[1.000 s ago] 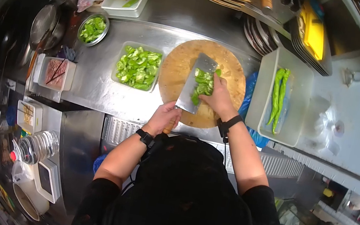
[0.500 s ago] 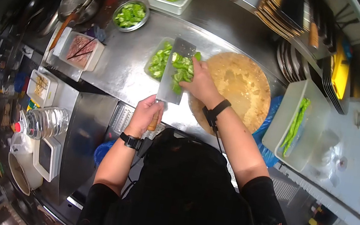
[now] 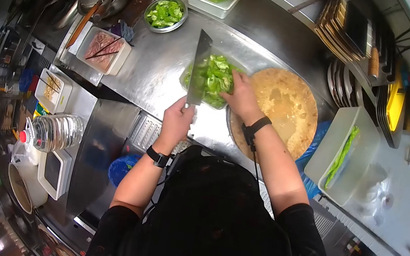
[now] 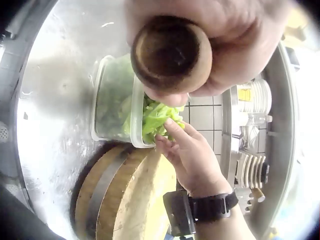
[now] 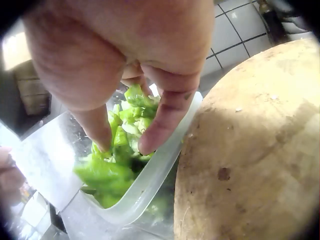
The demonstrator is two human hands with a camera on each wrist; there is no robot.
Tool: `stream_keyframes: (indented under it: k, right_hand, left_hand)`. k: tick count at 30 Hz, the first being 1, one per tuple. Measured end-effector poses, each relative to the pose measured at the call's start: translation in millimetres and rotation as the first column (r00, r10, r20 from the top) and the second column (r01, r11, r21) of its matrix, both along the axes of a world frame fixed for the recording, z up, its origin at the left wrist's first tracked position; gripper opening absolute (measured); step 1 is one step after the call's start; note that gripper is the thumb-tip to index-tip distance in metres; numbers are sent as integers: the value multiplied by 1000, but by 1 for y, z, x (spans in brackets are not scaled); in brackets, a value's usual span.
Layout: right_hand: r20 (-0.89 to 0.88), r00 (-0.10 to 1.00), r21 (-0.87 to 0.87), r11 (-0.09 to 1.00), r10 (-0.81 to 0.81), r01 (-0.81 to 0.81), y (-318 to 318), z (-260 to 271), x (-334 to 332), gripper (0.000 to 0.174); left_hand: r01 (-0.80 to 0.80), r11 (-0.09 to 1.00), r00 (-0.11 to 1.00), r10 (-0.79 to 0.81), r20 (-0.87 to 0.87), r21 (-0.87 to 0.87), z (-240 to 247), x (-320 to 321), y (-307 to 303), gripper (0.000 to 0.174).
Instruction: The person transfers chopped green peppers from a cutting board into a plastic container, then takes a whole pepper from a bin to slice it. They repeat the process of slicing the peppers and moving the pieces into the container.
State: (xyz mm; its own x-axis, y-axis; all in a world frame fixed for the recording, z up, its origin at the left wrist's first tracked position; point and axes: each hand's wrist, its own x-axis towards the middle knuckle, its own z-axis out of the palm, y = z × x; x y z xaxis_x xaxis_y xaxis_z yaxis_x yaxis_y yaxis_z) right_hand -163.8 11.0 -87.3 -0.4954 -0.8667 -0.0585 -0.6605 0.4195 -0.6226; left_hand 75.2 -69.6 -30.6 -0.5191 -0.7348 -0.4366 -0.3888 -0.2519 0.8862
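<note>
Right wrist view: chopped green pepper [image 5: 106, 176], glossy, bright, paler in patches.

Head view facing down, wrist views close, all sharing tub [image 4: 136, 115]

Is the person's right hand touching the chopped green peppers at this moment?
Touching. The right wrist view shows it: fingertips of the right hand rest directly against the chopped green peppers.

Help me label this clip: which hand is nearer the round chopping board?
Right. The right hand is over the pepper tub, beside the chopping board; the left hand is farther off, gripping the cleaver.
</note>
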Motion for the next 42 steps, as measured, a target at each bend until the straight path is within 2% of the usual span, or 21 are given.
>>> stream_keyframes:
  k: [1,2,4,6,7,9,12,13,14,16,17,18,20,21,24,28,30,32,34,37,42]
  right_hand:
    - [-14,1000,14,1000,7,-7,3,5,0,92]
    - [-29,1000,27,1000,12,-12,7,10,0,91]
    - [-36,999,17,1000,22,-22,20,18,-1,89]
    - [-55,998,0,1000,29,-29,42,32,-5,88]
    - [-109,993,-52,997,53,-59,56,38,-9,87]
    - [-27,999,-59,998,28,-29,90,93,-11,78]
    - [-120,992,-54,998,-39,33,158,159,-27,72]
    - [-200,979,-159,987,-41,9,186,174,-40,66]
    - [-185,980,-33,997,-76,71,215,193,-52,59]
    - [-320,927,55,973,-196,224,274,216,-80,42]
    - [-364,903,32,966,-229,258,307,213,-100,37]
    - [-405,881,79,951,-244,299,340,212,-119,31]
    - [-401,877,400,810,-265,428,392,198,-156,27]
    - [-386,895,572,704,-222,421,411,187,-168,28]
    - [-227,973,721,663,-51,203,453,146,-189,37]
    - [-118,992,718,688,-32,108,461,99,-206,52]
    - [-41,999,763,645,-22,46,455,92,-215,44]
    - [-65,998,781,623,6,47,458,75,-226,44]
    - [-80,997,729,683,17,47,465,64,-235,48]
    - [-84,996,742,668,13,54,458,67,-234,54]
    - [-145,989,777,619,-5,117,456,65,-216,62]
  left_hand:
    - [-4,996,1000,4,-3,-85,-9,0,-1,37]
    - [34,940,999,-23,38,-341,-24,4,-4,37]
    - [126,638,992,-71,104,-760,-48,13,-12,39]
    - [203,481,979,-71,193,-853,-48,17,-10,42]
    - [206,483,979,-95,183,-851,-38,15,-5,42]
    - [213,516,976,-158,152,-830,-14,11,6,43]
    - [304,641,947,-288,146,-704,16,-4,29,41]
    - [346,679,932,-328,154,-647,21,-10,36,41]
    - [373,671,912,-391,122,-641,23,-19,45,41]
    - [424,649,862,-503,62,-632,27,-34,63,41]
    - [451,664,850,-524,58,-597,16,-38,70,43]
    - [498,615,821,-560,105,-611,15,-45,78,42]
    - [518,582,784,-616,75,-628,16,-57,94,42]
    - [551,565,765,-636,101,-614,17,-60,101,42]
    - [624,512,716,-677,169,-591,16,-64,117,41]
    - [641,499,700,-692,177,-583,1,-58,127,39]
    - [694,471,670,-700,249,-544,-2,-61,129,37]
    - [680,451,682,-678,274,-578,-7,-59,132,36]
    - [655,499,715,-652,253,-567,8,-57,137,35]
    - [600,555,765,-608,211,-576,9,-51,142,30]
    - [608,504,761,-591,269,-613,0,-52,133,27]
